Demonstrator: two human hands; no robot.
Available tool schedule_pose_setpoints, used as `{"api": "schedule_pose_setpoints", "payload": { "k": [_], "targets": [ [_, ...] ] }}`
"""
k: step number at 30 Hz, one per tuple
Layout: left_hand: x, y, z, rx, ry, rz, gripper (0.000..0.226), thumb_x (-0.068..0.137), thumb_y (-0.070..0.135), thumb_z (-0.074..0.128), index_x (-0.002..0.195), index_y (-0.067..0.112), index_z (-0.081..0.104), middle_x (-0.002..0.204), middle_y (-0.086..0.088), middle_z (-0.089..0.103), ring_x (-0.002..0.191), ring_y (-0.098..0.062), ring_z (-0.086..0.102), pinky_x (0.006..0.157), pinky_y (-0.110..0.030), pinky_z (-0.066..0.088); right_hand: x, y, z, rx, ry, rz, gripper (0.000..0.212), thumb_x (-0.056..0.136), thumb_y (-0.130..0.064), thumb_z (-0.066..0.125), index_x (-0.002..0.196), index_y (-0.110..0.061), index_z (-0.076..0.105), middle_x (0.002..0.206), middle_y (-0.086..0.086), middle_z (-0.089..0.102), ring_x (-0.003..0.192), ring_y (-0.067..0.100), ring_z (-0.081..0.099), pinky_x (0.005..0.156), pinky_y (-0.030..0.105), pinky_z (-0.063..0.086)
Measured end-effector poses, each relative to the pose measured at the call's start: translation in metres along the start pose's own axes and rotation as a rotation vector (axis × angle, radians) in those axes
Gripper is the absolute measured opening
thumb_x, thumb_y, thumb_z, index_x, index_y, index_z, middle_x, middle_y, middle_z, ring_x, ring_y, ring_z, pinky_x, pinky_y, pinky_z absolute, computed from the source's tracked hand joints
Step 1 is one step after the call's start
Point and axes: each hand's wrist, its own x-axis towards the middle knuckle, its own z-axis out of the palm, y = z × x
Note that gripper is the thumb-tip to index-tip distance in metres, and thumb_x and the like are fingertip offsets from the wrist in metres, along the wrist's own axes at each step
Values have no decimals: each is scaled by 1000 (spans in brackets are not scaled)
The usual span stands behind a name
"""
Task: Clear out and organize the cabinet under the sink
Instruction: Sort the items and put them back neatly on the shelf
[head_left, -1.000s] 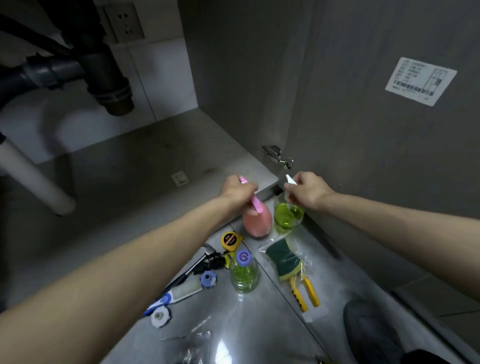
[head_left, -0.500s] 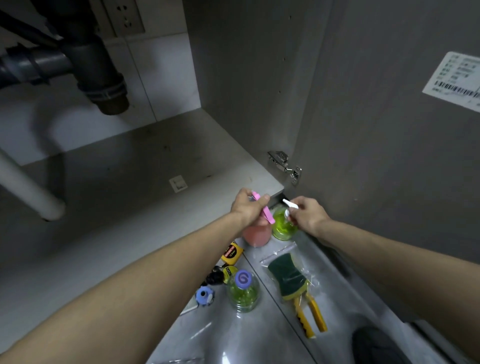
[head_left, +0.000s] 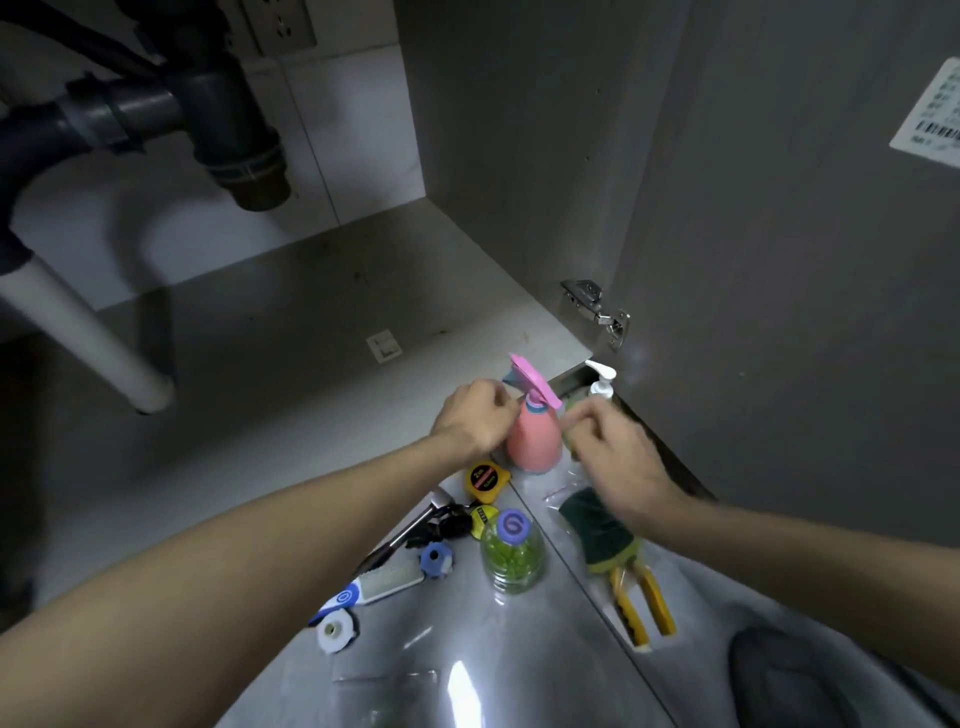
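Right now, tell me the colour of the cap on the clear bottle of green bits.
Purple, with a white swirl on top: the cap of the clear bottle, seen in the head view.

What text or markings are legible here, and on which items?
"2m" in red: yellow tape measure.
Spiral mark, like a "6": purple cap of the clear bottle of green pieces.
White barcode sticker on the cabinet door: lines of print, too blurred to read.
Small yellow tag by the pliers: lettering too small.
White and blue tube: round logo only, nothing readable.

Dim, greyish scene; glare streaks on the glossy floor (head_left: 457, 680), soft blur throughout, edges perhaps bowed
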Motion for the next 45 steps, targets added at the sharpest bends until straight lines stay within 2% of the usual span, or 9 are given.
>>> {"api": "schedule_pose_setpoints", "payload": {
  "k": [2,5,10,15,19,24,29,38,45],
  "targets": [
    [-9,-21,-1,125,-47,23,16,88,26,53,82,19,66,89,-5,69,86,-27,63,74,-36,53,-29,-10,-1,-208,-209,-313,22,92,-54,39,102,-38,51,88,-17,59,74,-4,55,58,32,41],
    [-19,-49,2,242,-142,-3,11,88,21,56,87,19,67,97,-8,70,93,-28,64,78,-34,52,-41,-14,5,-479,-363,-523,43,89,-71,40,125,-48,39,105,-21,43,87,-1,46,63,33,40],
    [-24,-66,17,311,-266,4,25,86,18,62,111,18,65,113,-9,68,107,-28,62,86,-33,50,-37,-7,13,-700,-488,-657,34,96,-52,50,124,-33,50,114,-10,42,97,13,51,69,31,38],
    [-22,-37,20,287,76,111,14,91,31,44,93,23,56,90,-4,66,84,-30,63,65,-35,46,-21,1,-25,-698,-416,-613,30,99,-53,35,114,-29,46,102,-11,40,82,10,46,69,27,37],
    [-11,14,8,14,337,66,36,83,56,28,97,26,41,71,7,55,61,-16,53,51,-28,28,-3,0,-60,-676,-214,-526,27,102,-53,25,110,-32,40,104,-12,34,85,12,44,70,38,44],
    [14,39,15,-145,75,-224,58,87,65,53,111,13,56,95,-8,69,81,-29,64,74,-38,52,19,-13,-71,-790,-131,-457,45,99,-60,19,111,-22,40,110,-1,39,83,30,57,71,47,48],
    [22,27,23,-599,-79,-214,30,96,43,61,83,16,64,61,-4,66,38,-17,46,36,-16,32,29,-13,-66,-712,-128,-356,37,103,-51,32,111,-17,43,112,6,47,90,39,58,79,48,47],
    [20,-3,18,-522,-5,-174,44,91,39,68,50,25,69,63,-6,71,39,-12,44,44,-25,32,47,-20,-45,-616,-135,-304,35,105,-46,36,113,-12,45,117,12,50,92,42,57,80,48,46],
    [11,-13,17,-441,80,-182,36,89,40,70,63,16,71,69,-5,75,55,-24,58,63,-42,56,58,-22,-25,-645,-139,-260,35,105,-43,43,117,-10,47,121,14,48,99,43,58,84,48,48]
  ]
}}
